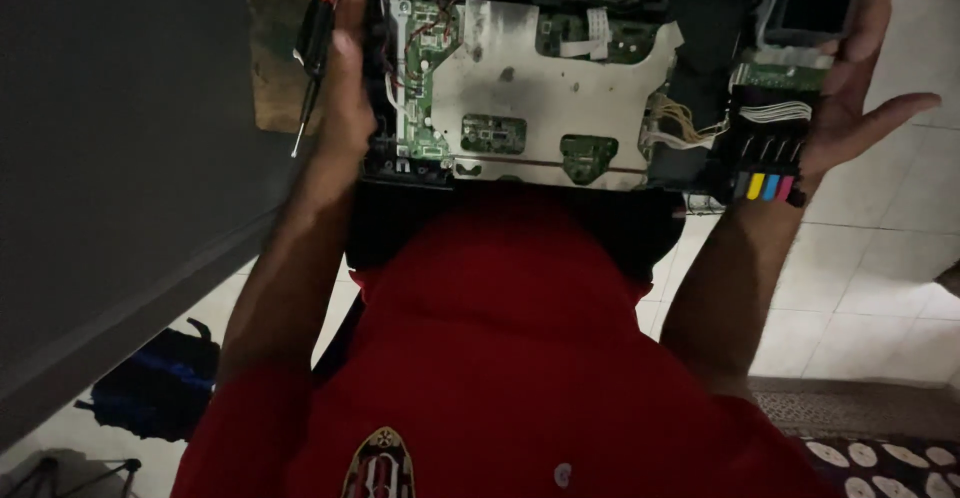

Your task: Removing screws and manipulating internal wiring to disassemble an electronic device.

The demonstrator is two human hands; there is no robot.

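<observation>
The opened printer (pixel 555 88) is held up between both hands, above the red shirt (pixel 500 358) and against the person's chest. The left hand (pixel 345 78) lies flat against the printer's left side, fingers straight and pointing away from the person, palm pressed to the casing; its grip is open and flat, pressing rather than closing around anything. Just outside this hand, on the side away from the printer, a screwdriver (pixel 315 38) with a black and red handle hangs with its tip pointing down; whether the hand pins it cannot be told. The right hand (pixel 850 88) supports the printer's right side, palm inward, fingers spread and thumb sticking outward, likewise an open grip bearing on the casing. Just beside the heel of this hand sits a row of coloured ink tabs (pixel 768 186), yellow, blue and pink, with a bundle of white wires (pixel 775 113) above them. Between the two hands lies a pale metal plate (pixel 545 98) carrying green circuit boards (pixel 492 133). Below the left forearm, well apart, a dark blue bag (pixel 160 383) rests on the tiled floor (pixel 870 278). A patterned rug (pixel 880 458) lies below the right arm.
</observation>
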